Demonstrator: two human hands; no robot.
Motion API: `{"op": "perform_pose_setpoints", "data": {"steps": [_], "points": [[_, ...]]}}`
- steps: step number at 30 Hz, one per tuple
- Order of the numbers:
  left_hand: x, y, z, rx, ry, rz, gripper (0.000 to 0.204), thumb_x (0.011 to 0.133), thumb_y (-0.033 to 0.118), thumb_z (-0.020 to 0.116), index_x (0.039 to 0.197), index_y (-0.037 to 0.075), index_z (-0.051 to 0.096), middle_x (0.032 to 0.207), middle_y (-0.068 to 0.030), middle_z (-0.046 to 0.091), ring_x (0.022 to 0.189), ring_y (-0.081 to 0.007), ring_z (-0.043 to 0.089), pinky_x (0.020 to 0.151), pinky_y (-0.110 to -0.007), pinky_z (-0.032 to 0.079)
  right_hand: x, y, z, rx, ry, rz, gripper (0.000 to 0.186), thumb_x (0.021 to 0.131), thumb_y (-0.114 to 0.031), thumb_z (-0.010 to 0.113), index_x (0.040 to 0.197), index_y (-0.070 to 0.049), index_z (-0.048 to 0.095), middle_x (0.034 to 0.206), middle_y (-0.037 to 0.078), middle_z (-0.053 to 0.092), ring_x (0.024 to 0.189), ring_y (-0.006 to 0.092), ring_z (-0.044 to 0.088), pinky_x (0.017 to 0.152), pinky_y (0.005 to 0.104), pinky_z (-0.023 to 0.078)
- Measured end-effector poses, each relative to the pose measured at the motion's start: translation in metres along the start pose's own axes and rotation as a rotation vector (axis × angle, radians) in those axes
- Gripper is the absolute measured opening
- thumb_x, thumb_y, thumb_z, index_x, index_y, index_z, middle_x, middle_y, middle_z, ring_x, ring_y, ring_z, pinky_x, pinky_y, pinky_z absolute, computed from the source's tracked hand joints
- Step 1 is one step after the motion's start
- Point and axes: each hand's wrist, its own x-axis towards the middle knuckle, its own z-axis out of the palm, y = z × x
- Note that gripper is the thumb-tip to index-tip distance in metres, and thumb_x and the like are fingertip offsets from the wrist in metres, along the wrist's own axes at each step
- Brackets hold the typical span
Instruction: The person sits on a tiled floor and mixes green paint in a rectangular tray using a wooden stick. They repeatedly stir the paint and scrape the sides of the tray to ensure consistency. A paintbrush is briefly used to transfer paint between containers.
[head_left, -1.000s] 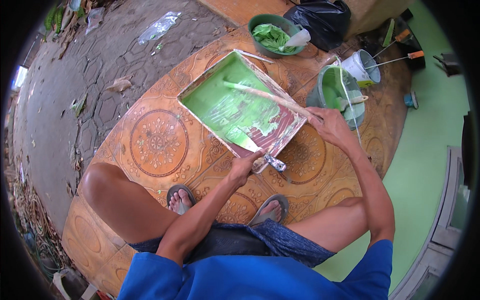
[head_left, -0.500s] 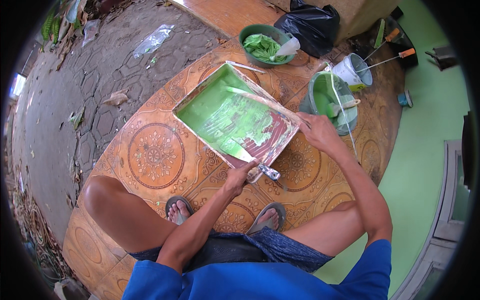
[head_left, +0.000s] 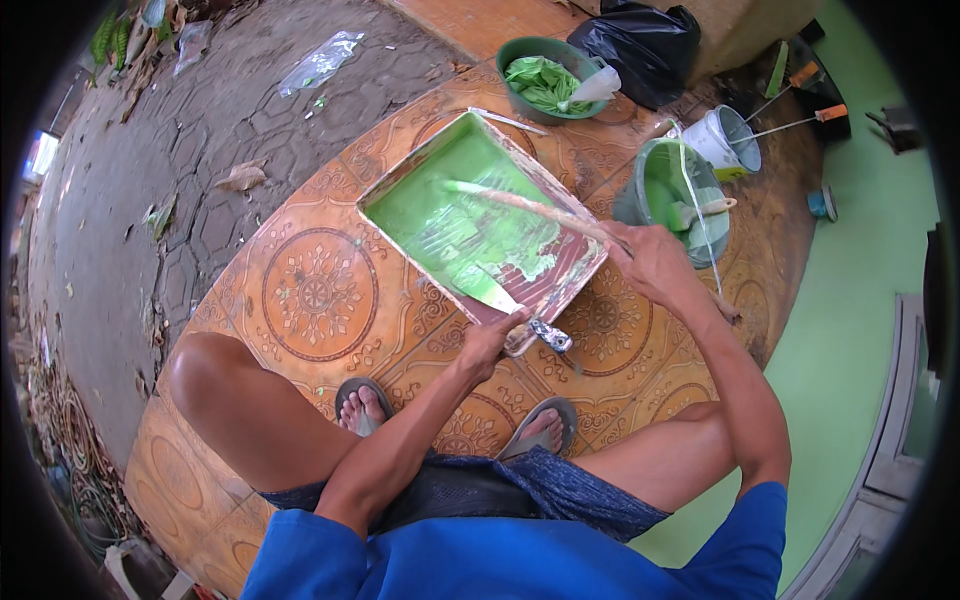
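Note:
A rectangular paint tray (head_left: 372, 226) with green paint lies tilted on the patterned tiles in front of me. My left hand (head_left: 487, 342) is closed on its near rim. A scraper (head_left: 487, 290) rests over that rim beside the left fingers, its green-coated blade inside the tray and its speckled handle jutting outward. My right hand (head_left: 655, 264) grips a wooden stick (head_left: 535, 207), which slants over the tray. Green paint coats the stick's far end, which is in or just above the paint. Reddish ridges of the tray show through streaky paint near me.
To the right stands a bucket (head_left: 640, 180) of green paint with a brush (head_left: 700, 212) in it. Behind it are a white pail (head_left: 712, 140) and long-handled tools. A green basin (head_left: 520, 50) holds green plastic, next to a black bag (head_left: 640, 50). A green wall (head_left: 870, 230) bounds the right.
The stick's painted end has swept left and toward me through the tray, with my right hand moving slightly along. My left hand keeps its hold. The whole view has shifted a little.

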Motion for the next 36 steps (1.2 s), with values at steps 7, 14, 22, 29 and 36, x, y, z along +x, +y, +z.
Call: {"op": "perform_pose_setpoints", "data": {"steps": [7, 14, 22, 29, 36], "points": [[0.003, 0.002, -0.001, 0.074, 0.0, -0.045, 0.032, 0.085, 0.019, 0.071, 0.11, -0.001, 0.064, 0.103, -0.0058, 0.067, 0.086, -0.0135, 0.064, 0.072, -0.028, 0.054, -0.005, -0.017, 0.005, -0.076, -0.038, -0.09, 0.033, 0.089, -0.025, 0.056, 0.115, -0.006, 0.064, 0.089, 0.025, 0.065, 0.079, 0.0396, 0.064, 0.073, 0.0445, 0.051], [0.008, -0.001, -0.002, 0.089, 0.037, -0.066, 0.035, 0.084, 0.019, 0.072, 0.11, -0.003, 0.063, 0.105, -0.0076, 0.066, 0.087, -0.0157, 0.064, 0.074, -0.029, 0.054, -0.006, -0.02, -0.003, 0.009, -0.035, -0.059, 0.032, 0.088, -0.022, 0.057, 0.114, -0.004, 0.064, 0.091, 0.026, 0.065, 0.079, 0.0406, 0.063, 0.074, 0.0439, 0.05], [0.017, -0.014, -0.007, 0.023, 0.028, 0.06, 0.054, 0.073, 0.024, 0.082, 0.099, -0.017, 0.061, 0.095, -0.0175, 0.066, 0.075, -0.0207, 0.065, 0.064, -0.03, 0.053, -0.006, -0.009, -0.003, -0.023, 0.037, -0.05, 0.033, 0.089, -0.023, 0.057, 0.116, -0.005, 0.063, 0.092, 0.026, 0.064, 0.081, 0.0405, 0.063, 0.074, 0.0434, 0.051], [0.01, -0.007, -0.004, -0.043, -0.014, 0.022, 0.05, 0.075, 0.021, 0.081, 0.101, -0.016, 0.061, 0.095, -0.0153, 0.067, 0.077, -0.0189, 0.066, 0.066, -0.029, 0.054, -0.006, -0.021, 0.005, -0.056, -0.035, -0.097, 0.032, 0.089, -0.023, 0.057, 0.115, -0.006, 0.064, 0.086, 0.025, 0.064, 0.079, 0.0405, 0.062, 0.072, 0.0452, 0.05], [0.005, -0.003, 0.001, 0.003, 0.051, 0.0, 0.046, 0.075, 0.02, 0.08, 0.1, -0.015, 0.062, 0.095, -0.0155, 0.067, 0.076, -0.0193, 0.066, 0.064, -0.029, 0.054, -0.003, -0.024, 0.007, 0.003, -0.004, -0.154, 0.033, 0.089, -0.026, 0.056, 0.116, -0.007, 0.064, 0.082, 0.024, 0.064, 0.077, 0.0411, 0.062, 0.072, 0.0463, 0.049]]}}
